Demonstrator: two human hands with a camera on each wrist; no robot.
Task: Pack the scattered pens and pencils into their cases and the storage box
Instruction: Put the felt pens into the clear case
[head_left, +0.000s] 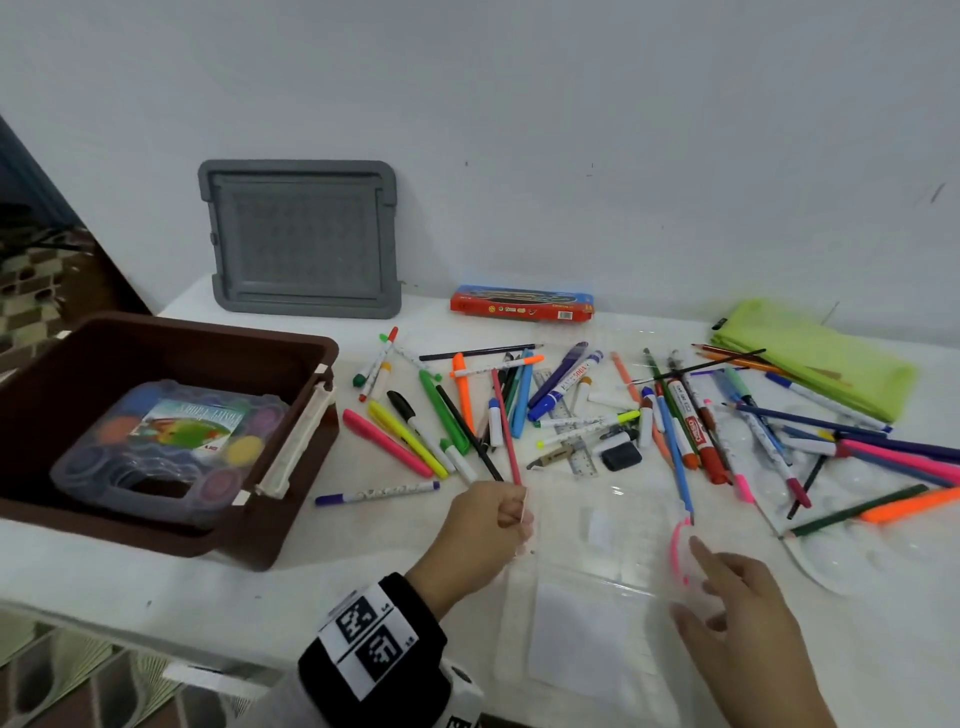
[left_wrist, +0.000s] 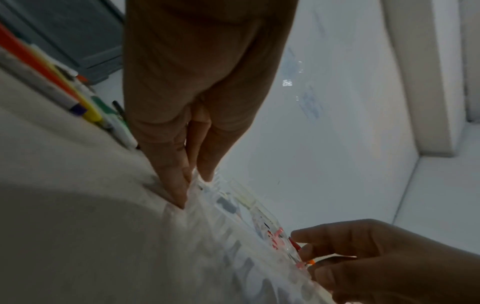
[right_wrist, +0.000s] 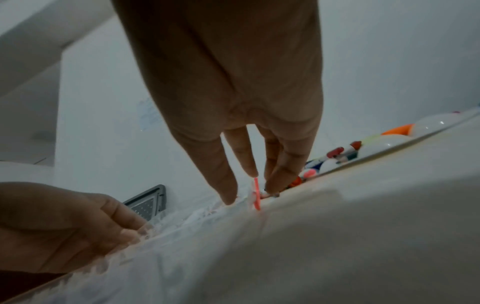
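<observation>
A clear plastic case (head_left: 587, 587) with a pink strip (head_left: 677, 551) on its right edge lies flat on the white table in front of me. My left hand (head_left: 511, 514) pinches the case's far left corner, and the left wrist view shows the left hand (left_wrist: 193, 185) with thumb and fingers closed on the clear edge. My right hand (head_left: 698, 571) reaches to the pink strip (right_wrist: 256, 195) with straight fingers whose tips touch the case beside it. Several scattered pens and pencils (head_left: 519, 410) lie just beyond the case.
A brown storage box (head_left: 291, 338) holding a paint set (head_left: 171, 441) stands at the left. Its grey lid (head_left: 301, 239) leans on the wall. A red pencil box (head_left: 522, 304) and a green pouch (head_left: 810, 353) lie at the back. A purple pen (head_left: 376, 492) lies apart.
</observation>
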